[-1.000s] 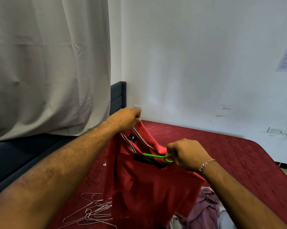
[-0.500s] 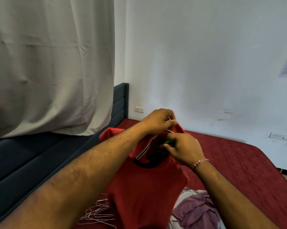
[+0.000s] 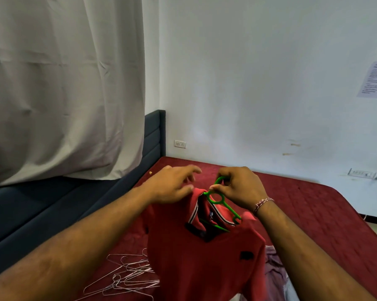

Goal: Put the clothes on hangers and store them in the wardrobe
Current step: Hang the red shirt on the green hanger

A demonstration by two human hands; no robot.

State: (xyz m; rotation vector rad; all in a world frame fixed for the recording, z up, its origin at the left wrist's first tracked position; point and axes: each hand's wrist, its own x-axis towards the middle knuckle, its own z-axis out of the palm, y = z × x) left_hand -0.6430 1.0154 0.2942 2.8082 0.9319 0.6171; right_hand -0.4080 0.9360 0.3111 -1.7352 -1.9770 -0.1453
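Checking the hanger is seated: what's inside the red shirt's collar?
The green hanger runs through the red shirt collar, hook and one arm exposed, right hand gripping the hook. Its other arm is covered by fabric.

I see the red polo shirt hanging upright over the bed, its striped collar threaded by a tilted green plastic hanger.

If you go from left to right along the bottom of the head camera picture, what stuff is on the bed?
Wire hangers → red shirt with the green hanger in its collar → pale purple clothes.
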